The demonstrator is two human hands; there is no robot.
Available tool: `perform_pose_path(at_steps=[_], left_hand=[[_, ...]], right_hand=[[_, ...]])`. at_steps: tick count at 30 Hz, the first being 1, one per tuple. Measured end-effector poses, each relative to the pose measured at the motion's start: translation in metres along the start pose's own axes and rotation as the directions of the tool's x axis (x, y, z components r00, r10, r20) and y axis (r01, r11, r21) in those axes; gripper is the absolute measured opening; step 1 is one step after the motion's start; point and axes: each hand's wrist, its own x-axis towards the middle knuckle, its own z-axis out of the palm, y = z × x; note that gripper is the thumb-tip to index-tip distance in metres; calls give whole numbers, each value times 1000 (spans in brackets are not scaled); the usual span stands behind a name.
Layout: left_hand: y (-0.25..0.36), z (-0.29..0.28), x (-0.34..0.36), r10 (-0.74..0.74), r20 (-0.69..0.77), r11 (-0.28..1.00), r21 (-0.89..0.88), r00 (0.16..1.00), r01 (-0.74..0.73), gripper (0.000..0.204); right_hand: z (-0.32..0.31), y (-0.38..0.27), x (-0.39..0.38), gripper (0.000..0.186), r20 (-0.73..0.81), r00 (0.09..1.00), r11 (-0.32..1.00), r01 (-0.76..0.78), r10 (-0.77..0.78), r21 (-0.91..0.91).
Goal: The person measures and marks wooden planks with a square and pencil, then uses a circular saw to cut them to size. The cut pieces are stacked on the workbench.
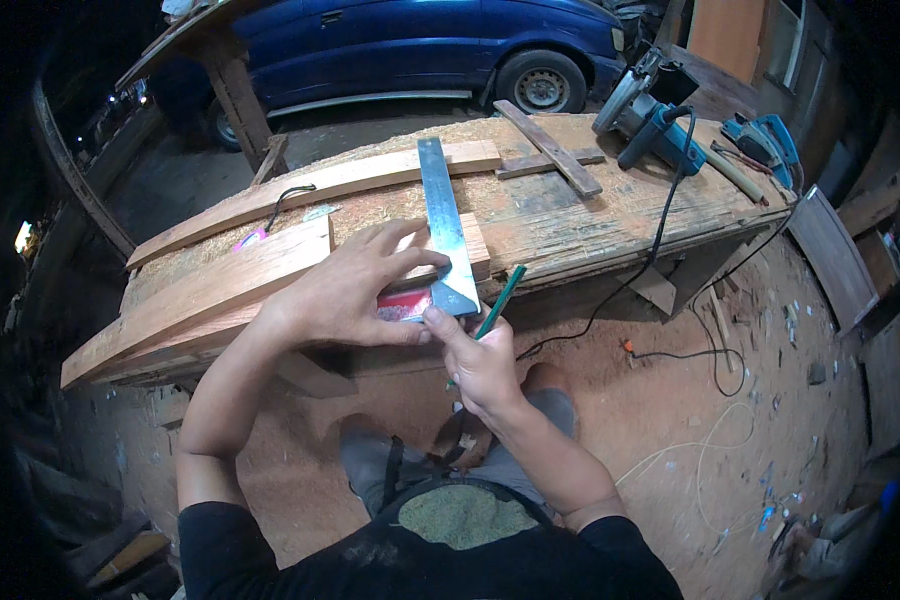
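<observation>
A metal try square (438,195) with a red-faced stock lies across the wooden pieces on the bench, its blade reaching away from me. My left hand (345,285) grips the square, with fingers over the blade side and the thumb along the stock. In my right hand (480,365) a green pencil (503,298) is held, tip down; that thumb presses on the square's corner. Under the square is a short piece of light wood (478,247), partly hidden by the blade and my left hand. Beside my left forearm lies a wide plank (210,278).
Behind runs a long wood strip (340,180). Two crossed dark sticks (555,150), a circular saw (650,115) and a blue power tool (765,145) sit on the bench's right. A black cord (660,225) hangs over the front edge. A blue vehicle (400,50) stands beyond.
</observation>
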Motion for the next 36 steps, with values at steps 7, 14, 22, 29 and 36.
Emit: perform_pose_path(at_steps=[7, 14, 22, 29, 36], left_hand=[[-14, 14, 14, 7, -107, 989, -145, 994, -23, 83], [-9, 15, 12, 33, -83, 991, -124, 996, -43, 77], [-11, 23, 10, 13, -53, 998, -56, 998, -16, 75], [-9, 22, 11, 5, -39, 999, -53, 999, -8, 74], [-9, 23, 10, -4, -23, 1000, -30, 1000, 4, 74]], right_hand=[[-16, 5, 18, 23, -12, 996, 996, -91, 91, -9], [-46, -19, -6, 48, -141, 989, 998, -55, 50, -32], [-68, -40, -3, 78, -196, 974, 993, 109, -117, -50], [-66, -75, 18, 74, -173, 967, 961, 142, -186, -238], [-61, -89, 41, 71, -91, 971, 935, 187, -223, -302]])
